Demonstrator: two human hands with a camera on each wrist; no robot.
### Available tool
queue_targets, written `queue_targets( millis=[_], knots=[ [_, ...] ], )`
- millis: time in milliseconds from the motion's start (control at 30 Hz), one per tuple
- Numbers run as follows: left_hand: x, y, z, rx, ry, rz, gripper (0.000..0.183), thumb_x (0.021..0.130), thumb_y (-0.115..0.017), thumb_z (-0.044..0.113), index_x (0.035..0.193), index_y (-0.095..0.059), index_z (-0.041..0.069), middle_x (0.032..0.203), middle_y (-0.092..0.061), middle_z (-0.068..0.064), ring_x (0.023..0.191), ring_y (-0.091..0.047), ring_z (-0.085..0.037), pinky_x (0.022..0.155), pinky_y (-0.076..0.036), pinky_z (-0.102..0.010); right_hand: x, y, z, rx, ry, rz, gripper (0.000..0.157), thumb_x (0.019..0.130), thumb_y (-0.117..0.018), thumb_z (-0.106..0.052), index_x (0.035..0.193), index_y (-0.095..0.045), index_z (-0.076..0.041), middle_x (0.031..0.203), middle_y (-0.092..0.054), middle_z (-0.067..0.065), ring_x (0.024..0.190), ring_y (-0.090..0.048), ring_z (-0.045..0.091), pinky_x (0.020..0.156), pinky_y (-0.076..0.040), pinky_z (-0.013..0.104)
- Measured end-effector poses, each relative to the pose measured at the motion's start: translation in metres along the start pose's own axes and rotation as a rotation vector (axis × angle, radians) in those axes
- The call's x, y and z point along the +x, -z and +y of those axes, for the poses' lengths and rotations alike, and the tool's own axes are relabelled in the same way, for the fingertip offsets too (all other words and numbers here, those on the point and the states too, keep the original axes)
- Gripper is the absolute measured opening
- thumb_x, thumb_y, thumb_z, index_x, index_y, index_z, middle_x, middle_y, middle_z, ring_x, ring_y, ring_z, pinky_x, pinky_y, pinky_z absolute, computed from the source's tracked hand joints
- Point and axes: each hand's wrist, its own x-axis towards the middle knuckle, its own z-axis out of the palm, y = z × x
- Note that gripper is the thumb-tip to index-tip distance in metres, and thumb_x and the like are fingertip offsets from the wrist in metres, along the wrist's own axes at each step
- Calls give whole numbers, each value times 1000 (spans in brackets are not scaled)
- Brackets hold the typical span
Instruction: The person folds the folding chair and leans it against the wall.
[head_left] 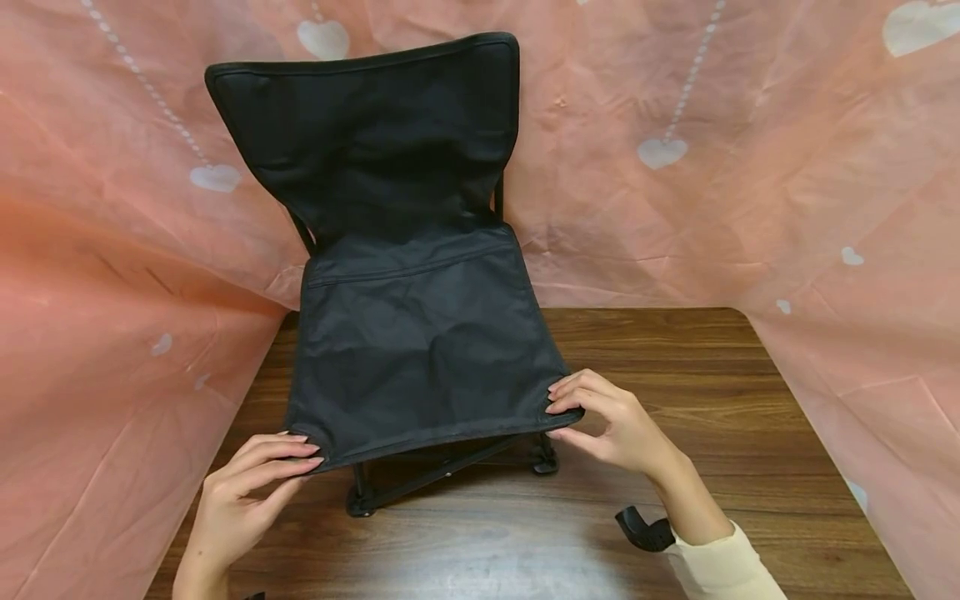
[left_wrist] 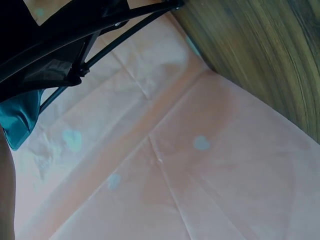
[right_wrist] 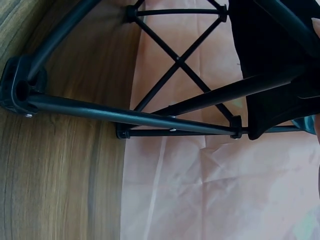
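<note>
A black folding chair (head_left: 427, 333) stands unfolded on the wooden surface, its fabric back upright and its seat spread toward me. My left hand (head_left: 243, 492) pinches the seat's front left corner, fingers on top and thumb below. At the front right corner, my right hand (head_left: 607, 421) grips the fabric edge the same way. Under the seat, the right wrist view shows crossed black tubes (right_wrist: 179, 61) and a plastic foot joint (right_wrist: 22, 85). From the left wrist, part of the dark frame (left_wrist: 80, 40) shows at upper left; most of that hand is out of that view.
Pink cloth (head_left: 637, 208) with pale hearts hangs behind and along both sides. Brown wood-grain surface (head_left: 675, 350) lies under the chair. A black curved strap piece (head_left: 645, 531) sits at the right wrist, by a cream sleeve (head_left: 720, 562).
</note>
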Motion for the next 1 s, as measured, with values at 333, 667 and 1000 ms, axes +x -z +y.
queue_targets(
  millis=[333, 667, 1000],
  knots=[
    [10, -8, 7, -47, -32, -17, 14, 74, -72, -2, 87, -70, -7, 95, -68, -13, 104, -58, -21, 98, -44, -22, -5, 6, -6, -6, 21, 22, 21, 68, -79, -7, 83, -67, 0, 87, -62, 13, 89, -58, 27, 92, -47, 16],
    [7, -11, 4, -38, -38, -26, 17, 72, -73, -2, 88, -71, -6, 96, -69, -13, 106, -60, -22, 100, -44, -23, -22, 11, 3, 20, 63, 39, 24, 66, -80, -7, 87, -69, 0, 90, -65, 14, 93, -61, 25, 93, -48, 19],
    [16, -17, 11, -42, -118, -23, 16, 80, -68, 5, 86, -70, -10, 95, -69, -16, 105, -61, -26, 99, -46, -25, -35, 11, 12, 19, 110, 26, 19, 75, -74, -11, 90, -69, 0, 96, -67, 16, 98, -61, 27, 95, -48, 23]
  ],
)
